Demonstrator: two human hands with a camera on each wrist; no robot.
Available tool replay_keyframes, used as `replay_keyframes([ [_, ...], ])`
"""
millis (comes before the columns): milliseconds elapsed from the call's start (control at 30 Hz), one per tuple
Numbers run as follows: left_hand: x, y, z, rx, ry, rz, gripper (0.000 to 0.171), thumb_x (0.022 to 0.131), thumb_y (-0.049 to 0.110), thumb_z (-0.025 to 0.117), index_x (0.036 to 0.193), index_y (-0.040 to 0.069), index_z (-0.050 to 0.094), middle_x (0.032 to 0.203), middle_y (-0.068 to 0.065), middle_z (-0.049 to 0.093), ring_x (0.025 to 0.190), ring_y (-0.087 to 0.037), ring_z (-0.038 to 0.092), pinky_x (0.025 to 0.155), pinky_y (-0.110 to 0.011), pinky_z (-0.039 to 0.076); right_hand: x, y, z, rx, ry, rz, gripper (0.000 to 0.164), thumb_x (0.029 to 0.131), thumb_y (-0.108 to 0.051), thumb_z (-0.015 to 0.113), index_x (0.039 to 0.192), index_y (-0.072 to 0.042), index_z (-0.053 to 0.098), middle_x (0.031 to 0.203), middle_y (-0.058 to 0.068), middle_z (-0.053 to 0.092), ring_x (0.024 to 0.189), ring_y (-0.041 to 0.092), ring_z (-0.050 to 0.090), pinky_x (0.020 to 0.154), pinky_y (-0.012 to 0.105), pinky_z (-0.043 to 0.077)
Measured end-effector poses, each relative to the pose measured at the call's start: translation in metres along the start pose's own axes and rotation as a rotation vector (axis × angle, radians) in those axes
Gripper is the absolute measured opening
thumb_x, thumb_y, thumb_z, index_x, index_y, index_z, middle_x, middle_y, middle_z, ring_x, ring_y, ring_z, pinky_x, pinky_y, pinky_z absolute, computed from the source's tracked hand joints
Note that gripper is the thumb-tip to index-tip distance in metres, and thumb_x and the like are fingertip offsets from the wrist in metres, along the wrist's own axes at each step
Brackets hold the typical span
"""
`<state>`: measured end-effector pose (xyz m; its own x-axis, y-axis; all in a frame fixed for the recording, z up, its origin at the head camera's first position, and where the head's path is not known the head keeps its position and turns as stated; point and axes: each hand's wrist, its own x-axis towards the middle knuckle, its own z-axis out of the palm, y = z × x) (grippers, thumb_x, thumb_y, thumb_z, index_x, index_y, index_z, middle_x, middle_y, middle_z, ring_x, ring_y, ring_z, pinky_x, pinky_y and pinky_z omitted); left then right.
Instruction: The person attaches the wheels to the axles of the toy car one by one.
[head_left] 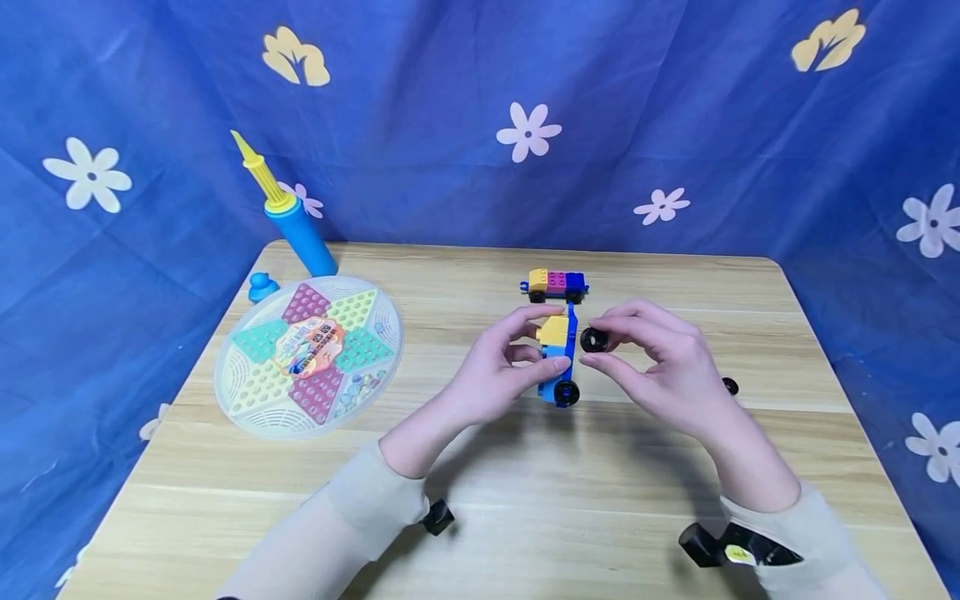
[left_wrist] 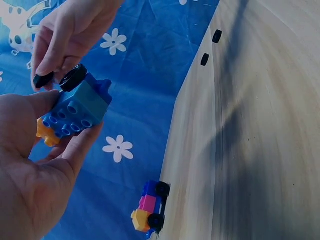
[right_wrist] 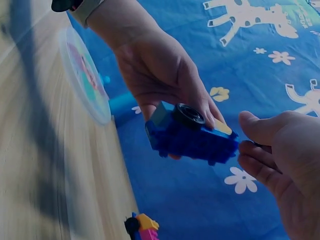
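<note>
My left hand (head_left: 495, 367) holds a toy block car (head_left: 555, 332) upright above the table, fingers and thumb on opposite sides. It has a dark blue base, a light blue brick (left_wrist: 87, 102) and a yellow brick (left_wrist: 47, 132). One black wheel (head_left: 566, 393) is fitted at its lower end. Just to the right, my right hand (head_left: 671, 367) pinches a loose black wheel (head_left: 594, 340) between thumb and fingers, a small gap from the car's base (right_wrist: 192, 142). In the right wrist view my fingers hide that loose wheel.
A second block car (head_left: 555, 285) stands on wheels behind my hands. Two loose wheels, a nearer (left_wrist: 204, 59) and a farther one (left_wrist: 217, 36), lie on the table at right. At left are a Chinese checkers board (head_left: 243, 392), a blue-yellow hand pump (head_left: 300, 237) and a small blue object (head_left: 262, 287).
</note>
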<state>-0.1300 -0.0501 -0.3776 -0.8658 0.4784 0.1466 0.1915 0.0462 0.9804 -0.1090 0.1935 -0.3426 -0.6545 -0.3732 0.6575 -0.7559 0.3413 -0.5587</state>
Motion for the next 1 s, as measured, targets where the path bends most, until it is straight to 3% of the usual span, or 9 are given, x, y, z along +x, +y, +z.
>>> replay_keyframes([
  [333, 0.001, 0.000, 0.003, 0.000, -0.020, 0.042, 0.056, 0.097, 0.009, 0.079, 0.149, 0.016, 0.058, 0.124, -0.006, 0.066, 0.096, -0.028, 0.070, 0.085, -0.040, 0.063, 0.006, 0.001, 0.013, -0.036, 0.026, 0.029, 0.038, 0.074, 0.006, 0.094, 0.109, -0.001, 0.081, 0.097, 0.004, 0.069, 0.082, 0.015, 0.064, 0.077, 0.018, 0.051],
  [733, -0.003, 0.001, 0.002, 0.057, 0.022, 0.026, 0.054, 0.096, 0.010, 0.081, 0.146, 0.017, 0.062, 0.125, -0.007, 0.064, 0.089, -0.024, 0.070, 0.076, -0.036, 0.065, 0.009, 0.001, 0.019, 0.000, 0.045, 0.078, 0.034, 0.073, 0.007, 0.094, 0.105, 0.001, 0.082, 0.089, 0.000, 0.072, 0.077, 0.015, 0.070, 0.071, 0.020, 0.058],
  [1000, -0.004, 0.005, 0.002, 0.073, 0.029, 0.032, 0.054, 0.095, 0.011, 0.082, 0.145, 0.018, 0.063, 0.125, -0.004, 0.064, 0.087, -0.021, 0.071, 0.074, -0.036, 0.065, 0.010, 0.001, 0.020, 0.032, 0.067, 0.064, 0.034, 0.070, 0.011, 0.094, 0.100, 0.001, 0.083, 0.086, 0.002, 0.074, 0.077, 0.017, 0.073, 0.072, 0.019, 0.059],
])
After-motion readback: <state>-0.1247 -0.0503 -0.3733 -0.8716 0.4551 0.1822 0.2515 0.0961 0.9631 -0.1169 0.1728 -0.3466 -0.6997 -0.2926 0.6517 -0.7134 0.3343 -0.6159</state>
